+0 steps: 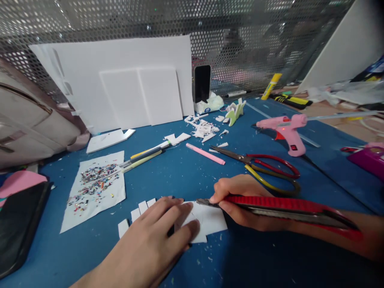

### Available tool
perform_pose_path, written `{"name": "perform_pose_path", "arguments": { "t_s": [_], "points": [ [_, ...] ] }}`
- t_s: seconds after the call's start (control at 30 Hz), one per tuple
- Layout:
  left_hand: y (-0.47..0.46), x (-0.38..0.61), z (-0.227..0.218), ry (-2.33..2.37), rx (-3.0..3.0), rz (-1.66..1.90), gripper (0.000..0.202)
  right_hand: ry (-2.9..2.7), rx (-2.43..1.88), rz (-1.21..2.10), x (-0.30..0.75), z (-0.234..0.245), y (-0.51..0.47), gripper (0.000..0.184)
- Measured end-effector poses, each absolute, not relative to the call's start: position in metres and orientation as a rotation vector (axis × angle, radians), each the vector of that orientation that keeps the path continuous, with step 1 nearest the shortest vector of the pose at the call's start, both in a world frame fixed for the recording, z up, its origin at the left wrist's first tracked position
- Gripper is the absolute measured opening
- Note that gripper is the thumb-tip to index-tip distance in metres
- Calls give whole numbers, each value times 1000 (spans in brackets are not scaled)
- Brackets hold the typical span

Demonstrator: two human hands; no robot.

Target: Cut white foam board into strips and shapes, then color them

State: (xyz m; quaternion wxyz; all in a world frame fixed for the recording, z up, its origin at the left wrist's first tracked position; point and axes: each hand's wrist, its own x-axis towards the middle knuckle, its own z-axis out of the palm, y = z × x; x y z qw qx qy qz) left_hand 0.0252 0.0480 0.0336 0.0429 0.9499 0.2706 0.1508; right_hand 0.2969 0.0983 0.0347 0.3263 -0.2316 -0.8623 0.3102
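The blue table carries everything and looks like a firm surface under the work. The person's left hand lies palm down at about seven o'clock from the middle of the view, fingers somewhat spread, their tips resting on white board. The right hand, at about five o'clock, is closed around a red knife, thumb and forefinger pinching it near its front end.

The knife, likely light and stiff, points its nose toward nine o'clock; its ribbed red body should resist slipping, and the safest hold is on that body, well behind the blade.

The white board piece lies flat on the table at six o'clock, partly under the left fingers — the blade tip is at its upper edge. It is probably very light, smooth and easily dented, so a broad, gentle press with flat fingers suits it better than a pinch at the corner.

Smallest are the narrow white strips at nine to ten o'clock from that piece — likely brittle, best lifted by their long edges.
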Motion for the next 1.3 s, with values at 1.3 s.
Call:
{"name": "perform_pose_path", "arguments": {
  "t_s": [1.3],
  "points": [
    [53, 68, 59, 1128, 1398, 678, 9, -1649, -712, 1613, 284, 34, 78, 47]
  ]
}}
